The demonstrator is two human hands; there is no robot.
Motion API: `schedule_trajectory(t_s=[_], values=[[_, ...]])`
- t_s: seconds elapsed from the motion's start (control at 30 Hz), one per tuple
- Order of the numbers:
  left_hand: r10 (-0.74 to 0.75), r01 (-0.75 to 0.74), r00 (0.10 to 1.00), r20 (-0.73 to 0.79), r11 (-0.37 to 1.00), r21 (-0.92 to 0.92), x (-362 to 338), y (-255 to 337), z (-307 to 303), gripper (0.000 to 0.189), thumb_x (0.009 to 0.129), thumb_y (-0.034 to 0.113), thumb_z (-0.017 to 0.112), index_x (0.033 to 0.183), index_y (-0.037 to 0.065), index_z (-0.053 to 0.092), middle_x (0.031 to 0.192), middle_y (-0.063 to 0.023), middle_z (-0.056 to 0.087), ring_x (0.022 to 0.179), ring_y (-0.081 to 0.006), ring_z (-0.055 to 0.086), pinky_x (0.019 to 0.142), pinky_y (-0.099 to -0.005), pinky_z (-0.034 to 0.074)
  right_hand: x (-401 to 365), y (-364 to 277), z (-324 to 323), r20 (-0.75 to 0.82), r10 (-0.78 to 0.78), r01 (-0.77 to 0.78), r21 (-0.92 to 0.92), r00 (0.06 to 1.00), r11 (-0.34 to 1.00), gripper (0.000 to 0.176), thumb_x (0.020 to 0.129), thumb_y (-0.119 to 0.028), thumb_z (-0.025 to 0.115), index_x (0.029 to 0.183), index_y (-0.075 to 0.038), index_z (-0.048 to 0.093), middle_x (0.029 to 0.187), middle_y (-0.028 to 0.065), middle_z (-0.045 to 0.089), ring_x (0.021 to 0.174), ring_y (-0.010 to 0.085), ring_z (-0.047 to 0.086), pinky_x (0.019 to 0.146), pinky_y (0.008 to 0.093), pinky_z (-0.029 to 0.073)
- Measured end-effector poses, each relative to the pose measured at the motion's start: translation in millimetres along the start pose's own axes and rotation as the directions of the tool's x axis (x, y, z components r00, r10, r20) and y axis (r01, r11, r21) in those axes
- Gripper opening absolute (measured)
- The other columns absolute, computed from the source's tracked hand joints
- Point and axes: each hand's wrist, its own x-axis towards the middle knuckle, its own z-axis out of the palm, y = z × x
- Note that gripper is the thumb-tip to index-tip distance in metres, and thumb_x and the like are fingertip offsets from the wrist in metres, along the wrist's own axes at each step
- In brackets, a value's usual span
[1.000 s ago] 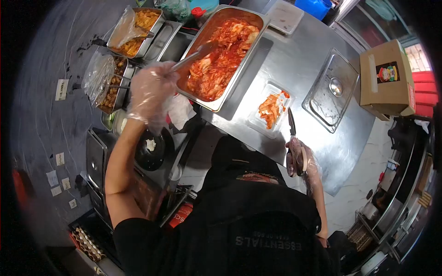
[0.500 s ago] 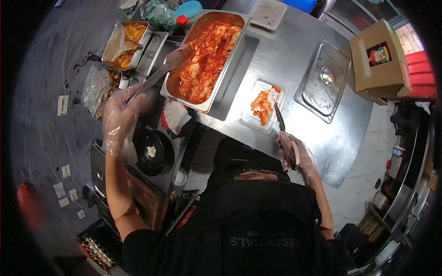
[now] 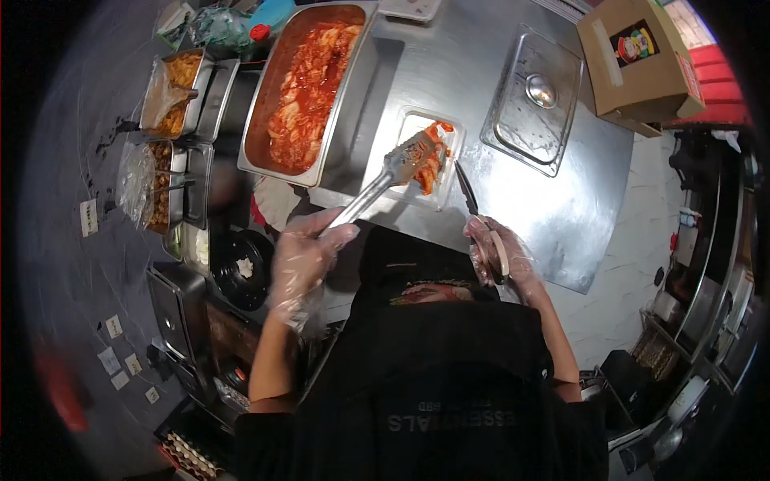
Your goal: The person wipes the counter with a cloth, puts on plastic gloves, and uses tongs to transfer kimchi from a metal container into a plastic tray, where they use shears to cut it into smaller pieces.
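My left hand (image 3: 305, 260), in a clear plastic glove, is closed around metal tongs (image 3: 367, 198). Their broad head lies over a shallow tray (image 3: 441, 202) holding a small heap of kimchi (image 3: 431, 172), hiding part of it. Also gloved, my right hand (image 3: 507, 256) grips kitchen scissors (image 3: 465, 188) by pale handles, with the dark blades pointing up beside the tray's right edge. Whether the blades are parted is hard to see. Left of the tray stands a deep steel pan (image 3: 314, 172) filled with red kimchi (image 3: 309, 100).
A steel lid (image 3: 513, 132) lies right of the tray on the steel table (image 3: 561, 240), with a cardboard box (image 3: 634, 72) behind it. Small food pans (image 3: 210, 100) stand at the left, above a black bowl (image 3: 233, 280). A blue lid (image 3: 273, 11) sits at the back.
My left hand has brought the tongs right and down, from over the large pan to the kimchi in the tray. My right hand still holds the scissors beside the tray. The view has shifted.
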Motion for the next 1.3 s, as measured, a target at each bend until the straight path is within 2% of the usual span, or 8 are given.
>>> schedule_trajectory(t_s=[0.13, 0.23, 0.57, 0.77, 0.83, 1.17, 1.23, 1.3], values=[[-0.221, 0.218, 0.97, 0.105, 0.975, 0.041, 27, -27, 22, 0.035, 0.081, 0.023, 0.073, 0.104, -0.002, 0.068, 0.074, 0.0014, 0.063, 0.053, -0.0038, 0.046, 0.047, -0.0192, 0.033, 6, 3, 5, 0.04, -0.017, 0.014, 0.062, 0.999, 0.998, 0.042, 0.09, -0.047, 0.062, 0.102, -0.01, 0.049, 0.058, -0.0015, 0.048, 0.035, 0.0097, 0.045, 0.031, 0.0234, 0.037], [-0.301, 0.33, 0.935, 0.189, 0.933, -0.145, 27, -32, 15, 0.025, 0.084, 0.025, 0.069, 0.096, 0.004, 0.067, 0.081, -0.0005, 0.067, 0.056, -0.0026, 0.047, 0.047, -0.0165, 0.033, -4, -6, 14, 0.041, 0.024, -0.026, 0.042, 0.999, 0.999, 0.046, 0.091, -0.054, 0.056, 0.101, -0.009, 0.049, 0.06, -0.0022, 0.046, 0.039, 0.008, 0.045, 0.036, 0.0227, 0.037], [-0.257, 0.302, 0.94, 0.225, 0.933, -0.195, 33, -37, 10, 0.023, 0.084, 0.022, 0.07, 0.093, 0.003, 0.063, 0.082, -0.0045, 0.067, 0.05, -0.005, 0.044, 0.041, -0.0171, 0.029, 5, -1, 22, 0.093, 0.089, -0.097, 0.076, 0.992, 0.992, 0.065, 0.088, -0.069, 0.045, 0.101, -0.006, 0.05, 0.063, -0.0018, 0.046, 0.046, 0.0086, 0.046, 0.044, 0.0234, 0.038], [-0.284, 0.324, 0.934, 0.217, 0.929, -0.181, 21, -26, 9, 0.023, 0.083, 0.023, 0.069, 0.094, 0.003, 0.063, 0.082, -0.0044, 0.067, 0.057, -0.0053, 0.049, 0.044, -0.0175, 0.031, 27, 2, 34, 0.08, 0.106, -0.115, 0.114, 0.991, 0.987, 0.072, 0.085, -0.073, 0.047, 0.108, -0.005, 0.048, 0.064, 0.0, 0.048, 0.048, 0.0096, 0.049, 0.045, 0.0251, 0.044], [-0.257, 0.31, 0.933, 0.251, 0.929, -0.201, 19, -27, 9, 0.024, 0.083, 0.024, 0.068, 0.096, 0.004, 0.063, 0.082, -0.0039, 0.067, 0.064, -0.005, 0.053, 0.047, -0.0172, 0.032, 34, -6, 39, 0.038, 0.091, -0.092, 0.029, 0.995, 0.995, 0.072, 0.087, -0.072, 0.042, 0.107, -0.003, 0.049, 0.062, 0.0022, 0.05, 0.048, 0.0128, 0.052, 0.045, 0.0284, 0.048], [-0.233, 0.296, 0.942, 0.241, 0.917, -0.268, 12, -26, 6, 0.025, 0.083, 0.015, 0.069, 0.101, -0.003, 0.064, 0.084, -0.0064, 0.068, 0.075, -0.0086, 0.062, 0.051, -0.0194, 0.039, 58, -5, 38, 0.016, 0.038, -0.037, -0.034, 0.999, 0.999, 0.071, 0.086, -0.069, 0.049, 0.11, -0.002, 0.048, 0.066, 0.0031, 0.052, 0.048, 0.0113, 0.051, 0.04, 0.0265, 0.046], [-0.239, 0.294, 0.944, 0.226, 0.921, -0.256, 11, -22, 6, 0.025, 0.083, 0.016, 0.07, 0.099, -0.003, 0.065, 0.083, -0.0063, 0.068, 0.074, -0.0087, 0.062, 0.051, -0.0194, 0.039, 82, 26, 27, 0.058, -0.11, 0.102, 0.124, 0.992, 0.987, 0.068, 0.087, -0.068, 0.05, 0.109, -0.004, 0.049, 0.068, 0.0025, 0.051, 0.048, 0.0107, 0.05, 0.039, 0.0268, 0.045], [-0.234, 0.289, 0.946, 0.225, 0.923, -0.254, 12, -23, 5, 0.024, 0.083, 0.016, 0.069, 0.098, -0.002, 0.065, 0.083, -0.006, 0.068, 0.073, -0.0085, 0.062, 0.051, -0.0193, 0.039, 82, 29, 21, 0.1, -0.074, 0.046, 0.253, 0.992, 0.966, 0.066, 0.087, -0.067, 0.049, 0.107, -0.004, 0.049, 0.066, 0.0019, 0.05, 0.047, 0.0108, 0.05, 0.038, 0.0267, 0.044]])
